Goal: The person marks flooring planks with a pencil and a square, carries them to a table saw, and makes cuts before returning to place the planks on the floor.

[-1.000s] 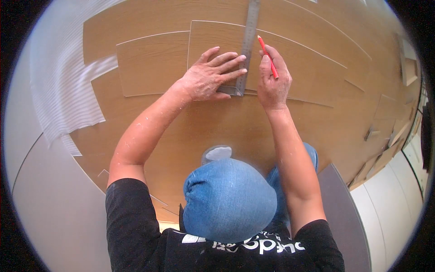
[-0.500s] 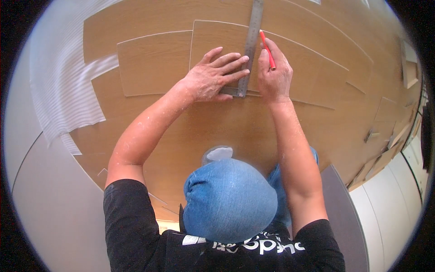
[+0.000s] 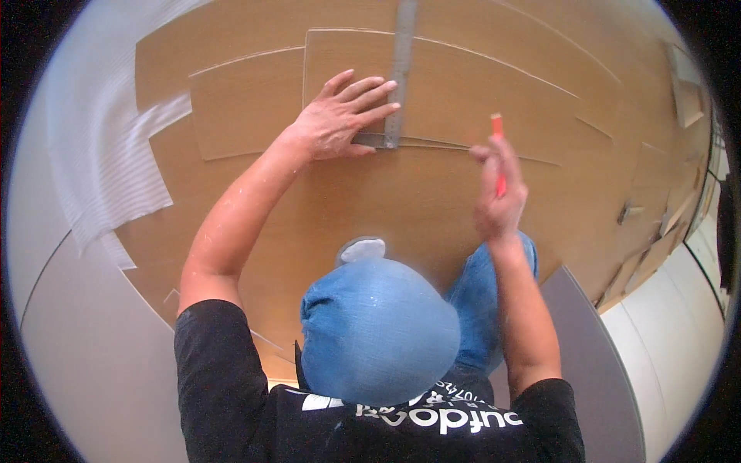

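Observation:
A metal try square (image 3: pixel 402 50) lies across a loose wood-look plank (image 3: pixel 486 89), its long blade running away from me and its short arm along the plank's near edge. My left hand (image 3: pixel 332 126) rests flat on the plank, fingers spread, with the fingertips touching the blade and the thumb by the short arm. Off to the right, my right hand (image 3: pixel 502 197) is raised clear of the blade. It is closed round a red carpenter's pencil (image 3: pixel 497 125), whose end sticks up past the fingers; motion blurs it slightly.
More wood-look boards (image 3: pixel 239 100) lie around the plank. Striped translucent sheeting (image 3: pixel 116 170) covers the left side. My jean-clad knee (image 3: pixel 378 328) is close below, with a pale shoe tip (image 3: pixel 363 248) ahead of it. Board offcuts (image 3: pixel 644 258) lie at the right, near pale tiles (image 3: pixel 656 339).
My right hand has drawn back from beside the blade, toward me and to the right, carrying the pencil. My left hand stays on the square. The whole view has shifted slightly.

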The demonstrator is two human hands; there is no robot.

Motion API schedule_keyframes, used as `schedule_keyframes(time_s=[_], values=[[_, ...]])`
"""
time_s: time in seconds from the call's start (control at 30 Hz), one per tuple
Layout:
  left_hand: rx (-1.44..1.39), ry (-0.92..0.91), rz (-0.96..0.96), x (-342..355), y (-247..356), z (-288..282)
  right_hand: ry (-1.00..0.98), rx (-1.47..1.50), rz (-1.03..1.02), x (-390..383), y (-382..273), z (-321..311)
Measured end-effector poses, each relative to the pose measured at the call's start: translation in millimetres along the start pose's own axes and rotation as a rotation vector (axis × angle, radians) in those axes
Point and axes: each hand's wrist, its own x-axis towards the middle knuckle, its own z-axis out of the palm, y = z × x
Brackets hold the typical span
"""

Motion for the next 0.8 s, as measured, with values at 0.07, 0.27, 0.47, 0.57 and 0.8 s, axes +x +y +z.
schedule_keyframes(time_s=[0.07, 0.27, 0.47, 0.57, 0.8], values=[[-0.004, 0.095, 0.001, -2, 7, -6, 0.183, -0.145, 0.064, 41, 35, -40], [-0.205, 0.325, -0.082, -50, 62, 35, 0.523, -0.738, 0.333, 96, 219, -114], [-0.558, 0.376, -0.142, 9, 137, 19, 0.545, -0.458, 0.168, 79, 211, -125], [-0.476, 0.383, -0.088, 68, 137, -25, 0.365, -0.356, 0.085, 24, 193, -115], [-0.398, 0.236, 0.072, 288, 162, 5, 0.638, -0.519, 0.189, 18, 266, -185]])
